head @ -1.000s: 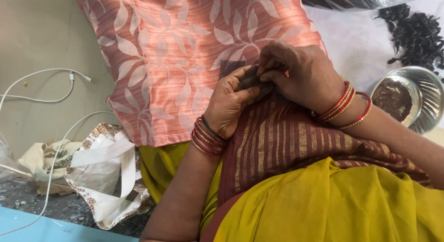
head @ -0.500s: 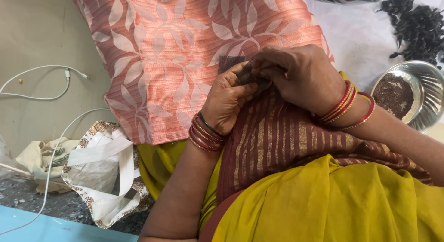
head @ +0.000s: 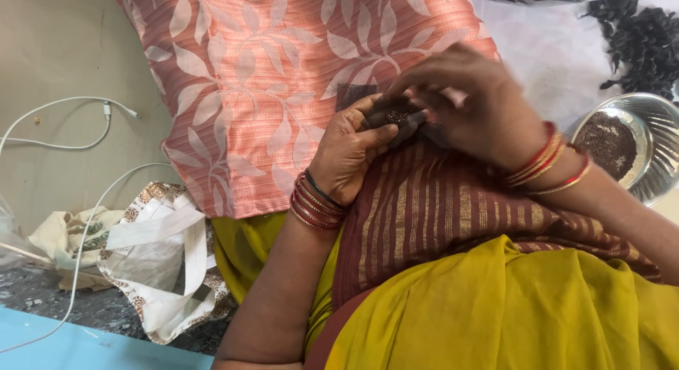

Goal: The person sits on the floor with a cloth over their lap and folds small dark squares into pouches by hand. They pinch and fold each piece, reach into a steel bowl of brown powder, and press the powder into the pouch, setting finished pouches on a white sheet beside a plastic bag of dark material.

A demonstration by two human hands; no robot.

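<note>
Left hand (head: 350,154) pinches a dark pod (head: 397,118) between thumb and fingers; right hand (head: 470,101) closes on its 3 o'clock end. Steel bowl (head: 654,140) of dark seeds sits further out at 3 o'clock.

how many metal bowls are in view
1. The metal bowl sits at the right edge, beside the right hand's wrist and below the dark pile. It is cut off by the frame, so others may lie out of view.
</note>
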